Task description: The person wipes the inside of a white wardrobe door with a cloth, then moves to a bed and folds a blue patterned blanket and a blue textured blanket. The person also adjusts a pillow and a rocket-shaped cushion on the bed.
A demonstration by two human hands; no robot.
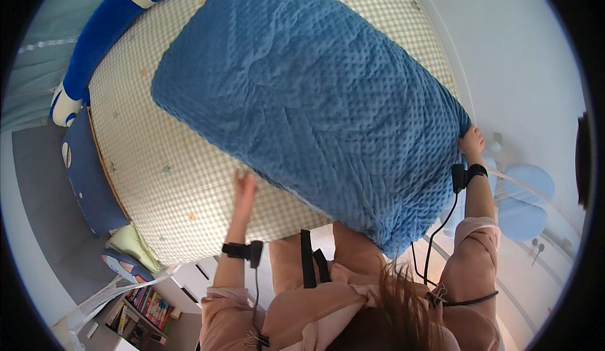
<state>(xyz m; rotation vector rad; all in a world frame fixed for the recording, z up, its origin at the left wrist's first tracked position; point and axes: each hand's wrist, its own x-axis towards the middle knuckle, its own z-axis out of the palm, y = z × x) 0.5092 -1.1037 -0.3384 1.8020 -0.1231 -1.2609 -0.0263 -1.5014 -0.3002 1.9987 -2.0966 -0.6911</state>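
Note:
A blue quilted blanket (pixel 302 95) with a dimpled texture lies at a slant across the bed, some wrinkles running through its middle. Its near right end hangs past the mattress edge by my legs. My right hand (pixel 471 142) grips the blanket's right corner. My left hand (pixel 245 190), blurred, is over the checked bedsheet (pixel 189 180) just beside the blanket's near edge, holding nothing. Whether its fingertips touch the blanket is unclear. Black bands with small devices and cables sit on both wrists.
A long blue plush bolster (pixel 101 34) curves along the bed's far left side. A navy pillow (pixel 90 176) and a green cushion (pixel 134 247) lie at the left end. A bookshelf (pixel 142 313) stands lower left; light blue chairs (pixel 524 199) stand right, beyond netting.

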